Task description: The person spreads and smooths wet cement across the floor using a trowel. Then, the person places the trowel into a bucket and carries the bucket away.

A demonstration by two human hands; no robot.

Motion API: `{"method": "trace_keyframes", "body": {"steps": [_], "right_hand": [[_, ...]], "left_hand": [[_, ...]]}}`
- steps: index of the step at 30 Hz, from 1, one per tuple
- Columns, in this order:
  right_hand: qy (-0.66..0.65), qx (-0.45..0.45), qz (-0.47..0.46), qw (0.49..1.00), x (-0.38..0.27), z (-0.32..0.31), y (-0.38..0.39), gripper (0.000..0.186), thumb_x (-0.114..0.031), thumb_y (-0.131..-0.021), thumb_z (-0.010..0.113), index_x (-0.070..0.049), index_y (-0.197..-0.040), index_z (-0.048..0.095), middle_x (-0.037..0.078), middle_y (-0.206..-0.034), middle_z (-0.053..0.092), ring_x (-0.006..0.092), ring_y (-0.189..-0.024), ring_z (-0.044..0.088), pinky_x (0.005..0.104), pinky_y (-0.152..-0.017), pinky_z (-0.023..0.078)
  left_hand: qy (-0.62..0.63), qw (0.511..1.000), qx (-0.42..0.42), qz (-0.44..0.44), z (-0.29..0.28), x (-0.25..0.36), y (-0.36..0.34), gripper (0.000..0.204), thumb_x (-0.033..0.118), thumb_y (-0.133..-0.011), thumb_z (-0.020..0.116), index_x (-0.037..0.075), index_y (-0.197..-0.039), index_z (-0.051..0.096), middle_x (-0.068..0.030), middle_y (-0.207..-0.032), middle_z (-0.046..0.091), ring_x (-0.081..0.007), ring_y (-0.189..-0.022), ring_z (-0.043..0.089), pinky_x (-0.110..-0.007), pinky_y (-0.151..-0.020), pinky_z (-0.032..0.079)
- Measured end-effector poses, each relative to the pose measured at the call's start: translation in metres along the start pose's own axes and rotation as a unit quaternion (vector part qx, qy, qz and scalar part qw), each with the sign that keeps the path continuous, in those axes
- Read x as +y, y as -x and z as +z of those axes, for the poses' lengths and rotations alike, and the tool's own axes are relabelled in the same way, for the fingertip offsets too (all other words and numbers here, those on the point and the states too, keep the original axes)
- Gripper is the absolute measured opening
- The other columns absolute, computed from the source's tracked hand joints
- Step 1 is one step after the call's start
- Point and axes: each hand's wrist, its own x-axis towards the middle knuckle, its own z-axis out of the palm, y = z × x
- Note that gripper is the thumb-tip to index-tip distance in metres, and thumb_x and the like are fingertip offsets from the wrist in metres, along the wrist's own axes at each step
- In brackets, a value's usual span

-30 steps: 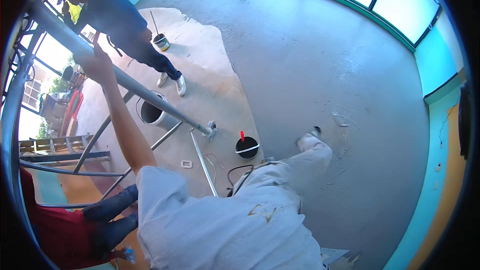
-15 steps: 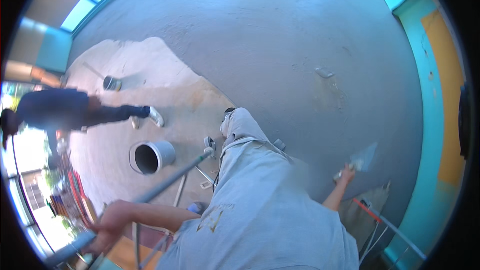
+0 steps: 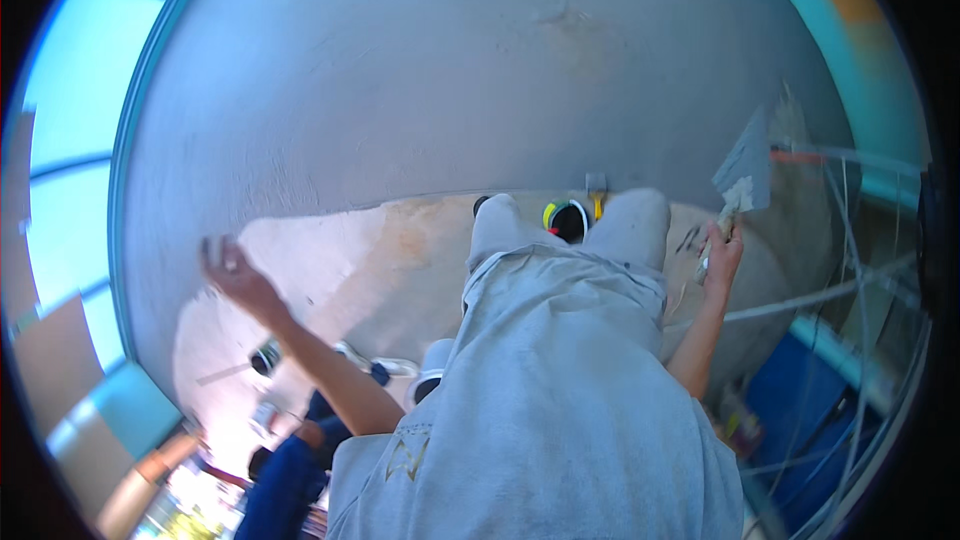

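Observation:
My left hand [image 3: 235,275] is raised at the left with its fingers apart and nothing in it, slightly blurred. My right hand [image 3: 725,245] grips a wide-bladed trowel [image 3: 742,165] held out to the right, pale material near the handle's junction with the blade. Below and between my knees, a small dark bucket [image 3: 568,223] with a light rim stands on the bare floor, beside a yellow-handled brush [image 3: 598,200]. A freshly coated grey floor [image 3: 480,90] spreads beyond, meeting the paler uncoated patch [image 3: 320,250] along an irregular edge.
Metal scaffold tubes [image 3: 850,280] are at the right. A co-worker in blue [image 3: 280,490] is at the lower left, near a small bucket [image 3: 264,360]. A larger pale bucket [image 3: 432,370] is partly behind my body. Windows [image 3: 75,90] line the left side.
My left hand has let go of the grey scaffold tube. My view has swung round, and my right hand has risen with the trowel into clearer view.

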Motion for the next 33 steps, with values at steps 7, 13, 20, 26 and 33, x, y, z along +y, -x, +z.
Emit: {"method": "trace_keyframes", "body": {"steps": [7, 13, 20, 26, 33], "right_hand": [[-0.044, 0.154, 0.002, 0.987, 0.002, -0.052, 0.091, 0.029, -0.015, -0.085, 0.064, 0.0, -0.107, 0.052, 0.003, -0.067, 0.052, 0.0095, -0.051, 0.049, 0.0253, -0.046, 0.04], [0.004, 0.27, 0.028, 0.962, 0.056, -0.018, 0.1, 0.037, -0.017, -0.082, 0.067, 0.002, -0.111, 0.054, 0.004, -0.068, 0.055, 0.0113, -0.052, 0.051, 0.0278, -0.048, 0.042], [-0.087, 0.31, 0.152, 0.934, 0.129, 0.053, 0.093, 0.037, -0.021, -0.08, 0.068, 0.001, -0.107, 0.055, 0.006, -0.063, 0.055, 0.0149, -0.051, 0.054, 0.0322, -0.047, 0.042], [-0.082, 0.332, 0.205, 0.917, 0.208, 0.13, 0.124, 0.037, -0.021, -0.08, 0.069, 0.001, -0.106, 0.055, 0.007, -0.067, 0.057, 0.0147, -0.052, 0.054, 0.0303, -0.049, 0.043], [0.018, 0.32, 0.281, 0.905, 0.225, 0.179, 0.188, 0.042, -0.016, -0.08, 0.068, 0.002, -0.114, 0.053, 0.016, -0.078, 0.063, 0.0257, -0.065, 0.062, 0.036, -0.063, 0.049]], "left_hand": [[0.047, 0.855, -0.513, 0.065, 0.2, 0.058, 0.093, 0.048, 0.004, -0.089, 0.053, 0.004, -0.135, 0.038, -0.016, -0.132, 0.046, -0.0287, -0.11, 0.054, -0.037, -0.083, 0.051], [0.079, 0.709, -0.647, 0.269, 0.27, 0.198, 0.139, 0.044, 0.005, -0.089, 0.053, 0.005, -0.132, 0.043, -0.015, -0.136, 0.043, -0.0309, -0.113, 0.053, -0.042, -0.092, 0.047], [0.013, 0.655, -0.715, 0.244, 0.287, 0.102, 0.181, 0.026, 0.003, -0.085, 0.057, 0.004, -0.111, 0.061, -0.012, -0.114, 0.061, -0.0265, -0.103, 0.061, -0.038, -0.079, 0.051], [0.088, 0.462, -0.772, 0.428, 0.369, -0.026, 0.4, 0.03, -0.001, -0.077, 0.06, 0.006, -0.106, 0.062, -0.0104, -0.114, 0.06, -0.0303, -0.095, 0.061, -0.037, -0.081, 0.052], [-0.014, 0.368, -0.644, 0.671, 0.462, -0.098, 0.595, 0.029, 0.013, -0.082, 0.054, 0.013, -0.111, 0.057, -0.0037, -0.113, 0.059, -0.0268, -0.105, 0.055, -0.041, -0.084, 0.047]]}}
